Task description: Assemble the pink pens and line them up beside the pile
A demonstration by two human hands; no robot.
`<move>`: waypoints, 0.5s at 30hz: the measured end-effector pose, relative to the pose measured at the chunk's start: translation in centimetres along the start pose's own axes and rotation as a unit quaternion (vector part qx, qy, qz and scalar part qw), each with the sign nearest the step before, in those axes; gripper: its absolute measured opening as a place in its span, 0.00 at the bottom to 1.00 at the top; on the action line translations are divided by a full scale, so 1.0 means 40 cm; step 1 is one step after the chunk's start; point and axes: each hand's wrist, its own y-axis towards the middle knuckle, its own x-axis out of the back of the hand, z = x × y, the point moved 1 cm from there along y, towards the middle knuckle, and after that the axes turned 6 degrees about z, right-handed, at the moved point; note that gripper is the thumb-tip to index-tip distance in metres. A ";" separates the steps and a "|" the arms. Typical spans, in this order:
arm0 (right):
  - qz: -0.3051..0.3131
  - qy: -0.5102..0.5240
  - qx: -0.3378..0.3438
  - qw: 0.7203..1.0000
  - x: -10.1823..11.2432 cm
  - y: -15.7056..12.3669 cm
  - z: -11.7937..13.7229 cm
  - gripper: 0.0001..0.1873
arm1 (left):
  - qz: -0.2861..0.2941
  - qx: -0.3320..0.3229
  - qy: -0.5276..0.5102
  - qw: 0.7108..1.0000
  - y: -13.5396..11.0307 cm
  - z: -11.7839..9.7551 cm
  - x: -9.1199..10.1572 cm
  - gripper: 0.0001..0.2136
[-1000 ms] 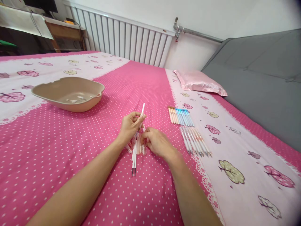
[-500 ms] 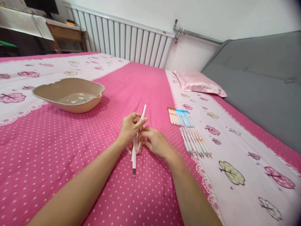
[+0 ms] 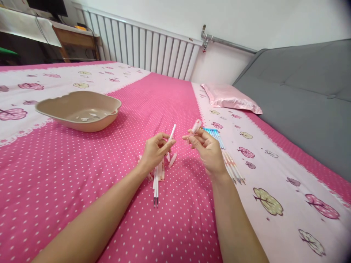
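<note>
My left hand [image 3: 155,151] pinches a thin white pen refill [image 3: 172,132] that sticks up and away from me. My right hand [image 3: 207,149] is raised above the bedspread, fingers closed on a clear pink pen barrel [image 3: 195,126]. Below the hands, a small heap of loose refills and pen parts [image 3: 157,175] lies on the pink dotted bedspread [image 3: 115,171]. Just right of my right hand lie two rows of assembled pens, blue ones [image 3: 214,133] farther off and pink-white ones [image 3: 233,168] nearer.
A beige shallow basin [image 3: 79,109] with a few small bits inside sits at the left on the bed. A pink pillow [image 3: 230,98] lies at the far right, beside a grey headboard [image 3: 301,95]. A white radiator [image 3: 142,47] lines the far wall.
My right hand has lifted from the heap, up and to the right, now carrying a pink pen barrel. The left hand with the refill has barely moved.
</note>
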 end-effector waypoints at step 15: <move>-0.136 0.013 0.019 0.990 0.003 -0.003 0.021 0.15 | 0.104 -0.074 0.169 0.977 -0.022 -0.010 -0.025 0.12</move>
